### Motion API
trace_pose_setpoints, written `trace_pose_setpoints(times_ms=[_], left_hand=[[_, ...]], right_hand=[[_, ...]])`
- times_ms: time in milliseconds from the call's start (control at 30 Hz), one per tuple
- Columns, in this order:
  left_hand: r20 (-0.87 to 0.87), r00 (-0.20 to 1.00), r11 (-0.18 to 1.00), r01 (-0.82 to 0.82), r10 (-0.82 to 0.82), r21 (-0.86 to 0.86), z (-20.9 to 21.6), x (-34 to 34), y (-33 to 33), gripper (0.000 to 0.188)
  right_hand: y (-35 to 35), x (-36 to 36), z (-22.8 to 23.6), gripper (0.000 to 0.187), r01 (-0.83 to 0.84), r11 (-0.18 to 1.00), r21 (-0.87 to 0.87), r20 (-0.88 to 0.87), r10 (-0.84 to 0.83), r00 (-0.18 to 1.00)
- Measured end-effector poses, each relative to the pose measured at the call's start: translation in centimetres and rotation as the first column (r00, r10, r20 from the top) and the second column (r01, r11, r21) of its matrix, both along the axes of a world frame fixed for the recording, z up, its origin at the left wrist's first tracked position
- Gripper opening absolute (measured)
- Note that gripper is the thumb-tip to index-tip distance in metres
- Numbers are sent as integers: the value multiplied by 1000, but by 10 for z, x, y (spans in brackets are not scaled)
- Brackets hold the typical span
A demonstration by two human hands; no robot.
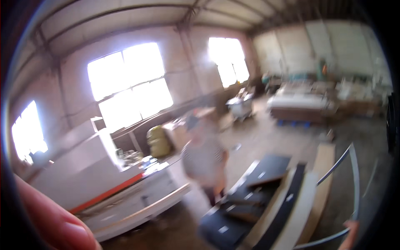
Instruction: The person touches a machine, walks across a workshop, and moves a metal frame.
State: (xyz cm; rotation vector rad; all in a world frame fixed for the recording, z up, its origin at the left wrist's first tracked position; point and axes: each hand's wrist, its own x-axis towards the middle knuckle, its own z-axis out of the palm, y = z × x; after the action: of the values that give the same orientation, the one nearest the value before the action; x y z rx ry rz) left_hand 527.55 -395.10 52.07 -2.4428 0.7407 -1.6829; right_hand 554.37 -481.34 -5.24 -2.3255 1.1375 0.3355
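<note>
A blurred workshop is seen, with one hand close to the lens at the lower left of the frame.

The left hand (50, 221) is seen only as a finger or two, out of focus; nothing is seen held, and how far it is open cannot be told. A fingertip of the right hand (351, 234) is glimpsed at the lower right, touching a thin curved strip (355, 183). Stacked dark panels (246, 200) lie between the hands, long axes running toward the upper right. Behind them a person (204, 160) is standing, beside a white machine (125, 187).
</note>
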Motion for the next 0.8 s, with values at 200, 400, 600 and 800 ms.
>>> trace_pose_setpoints(times_ms=[200, 400, 600, 800], left_hand=[[85, 996, 999, -28, 25, 35, -19, -15, -3, 28], [126, 991, 999, -35, 33, 11, -31, -25, -10, 29], [92, 996, 1000, -3, 5, -23, -60, 0, 13, 29], [21, 1000, 1000, 2, -2, -2, -66, 11, -4, 30]], right_hand=[[71, 22, -35, 73, -46, 997, 58, -69, 50, 996], [41, 22, -11, 71, 60, 998, 0, -54, -60, 997], [34, 35, -22, 70, 86, 963, -256, -28, -96, 995], [97, 11, 30, 84, -72, 991, -112, 101, 84, 991]])
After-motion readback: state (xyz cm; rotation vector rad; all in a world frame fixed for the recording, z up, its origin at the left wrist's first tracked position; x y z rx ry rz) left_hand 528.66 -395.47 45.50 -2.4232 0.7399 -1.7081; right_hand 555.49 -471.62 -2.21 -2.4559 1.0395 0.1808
